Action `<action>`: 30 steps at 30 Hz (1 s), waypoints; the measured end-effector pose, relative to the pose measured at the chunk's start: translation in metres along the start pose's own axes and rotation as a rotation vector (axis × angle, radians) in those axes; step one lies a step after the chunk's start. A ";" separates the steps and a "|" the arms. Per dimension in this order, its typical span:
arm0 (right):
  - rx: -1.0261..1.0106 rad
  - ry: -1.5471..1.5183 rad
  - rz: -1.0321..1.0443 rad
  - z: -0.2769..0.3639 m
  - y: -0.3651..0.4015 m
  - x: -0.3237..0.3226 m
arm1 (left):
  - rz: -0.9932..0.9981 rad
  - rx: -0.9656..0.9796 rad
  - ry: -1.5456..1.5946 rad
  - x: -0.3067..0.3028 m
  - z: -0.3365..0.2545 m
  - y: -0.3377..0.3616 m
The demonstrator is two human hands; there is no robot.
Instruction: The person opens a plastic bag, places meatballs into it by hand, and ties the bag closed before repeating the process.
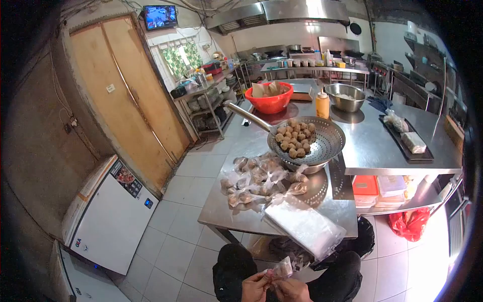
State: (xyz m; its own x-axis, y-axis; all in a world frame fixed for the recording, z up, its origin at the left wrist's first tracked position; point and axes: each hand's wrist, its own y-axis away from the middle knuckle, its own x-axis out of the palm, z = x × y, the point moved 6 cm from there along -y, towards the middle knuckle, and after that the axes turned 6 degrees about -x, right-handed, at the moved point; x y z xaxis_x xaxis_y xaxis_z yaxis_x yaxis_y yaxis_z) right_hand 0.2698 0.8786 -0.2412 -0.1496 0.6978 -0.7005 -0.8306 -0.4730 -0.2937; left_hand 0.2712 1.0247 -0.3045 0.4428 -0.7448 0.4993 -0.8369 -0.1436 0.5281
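Low in the view, between the person's dark-clad knees, my left hand and my right hand meet at a small clear plastic bag with brownish contents. The fingers of both hands pinch its gathered end. On the steel table ahead lie several knotted bags of brown balls. A stack of clear plastic bags hangs over the near edge. Behind them, a perforated steel strainer with a long handle holds several brown balls and rests on a bowl.
A red bowl, a yellow sauce bottle, a steel bowl and a black tray stand farther back. White freezers are at left. A red bag lies beneath the right-hand table's shelf.
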 end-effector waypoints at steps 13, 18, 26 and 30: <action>-0.582 0.041 0.069 0.037 -0.022 -0.062 | 0.331 0.038 -0.601 0.017 -0.064 0.028; -0.237 -0.440 0.043 0.034 -0.023 -0.060 | 0.334 0.066 -0.871 0.009 -0.066 0.034; -0.072 -0.687 -0.074 0.021 -0.025 -0.056 | 0.659 0.201 -0.677 0.029 -0.087 0.046; 0.026 -0.857 -0.102 0.021 -0.022 -0.053 | 0.744 0.245 -0.688 0.028 -0.088 0.043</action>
State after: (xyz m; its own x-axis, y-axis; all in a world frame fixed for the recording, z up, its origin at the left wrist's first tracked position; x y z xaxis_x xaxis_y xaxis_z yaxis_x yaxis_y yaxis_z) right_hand 0.2850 0.8638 -0.1842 -0.4177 0.9063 0.0642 -0.8726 -0.3804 -0.3064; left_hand 0.2760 1.0549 -0.2072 -0.4265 -0.8988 0.1015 -0.8997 0.4331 0.0551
